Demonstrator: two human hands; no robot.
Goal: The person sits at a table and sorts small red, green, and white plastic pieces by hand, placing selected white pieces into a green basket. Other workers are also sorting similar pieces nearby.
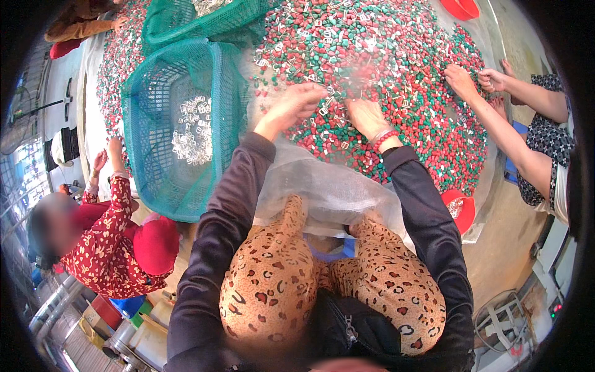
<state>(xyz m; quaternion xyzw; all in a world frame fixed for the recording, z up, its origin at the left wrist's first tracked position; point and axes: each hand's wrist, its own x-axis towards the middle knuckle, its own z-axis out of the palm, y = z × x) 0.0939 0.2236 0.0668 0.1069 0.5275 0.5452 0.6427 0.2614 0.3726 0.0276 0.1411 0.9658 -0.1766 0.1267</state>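
Note:
My left hand [296, 106] is held over the near edge of a wide spread of small red, green and white pieces [384, 74]. Its fingers are curled in a pinch near some clear buckle-like pieces; what they grip is too small to make out. Beside it, my right hand [367, 118], with a red bead bracelet [385, 137] at the wrist, reaches into the same spread. Its fingers bend down and together among the pieces, and their tips are hidden. A translucent sheet [304, 167] lies under the pieces and hangs over my knees.
Left of my arm stands a blue-green basket [139, 155] lined with netting, holding clear buckle-like pieces [193, 133]. Another netted basket [167, 28] is behind it. A red bowl [465, 220] sits at right, another red bowl [462, 7] farther back. Co-workers' hands [460, 80] reach in from both sides.

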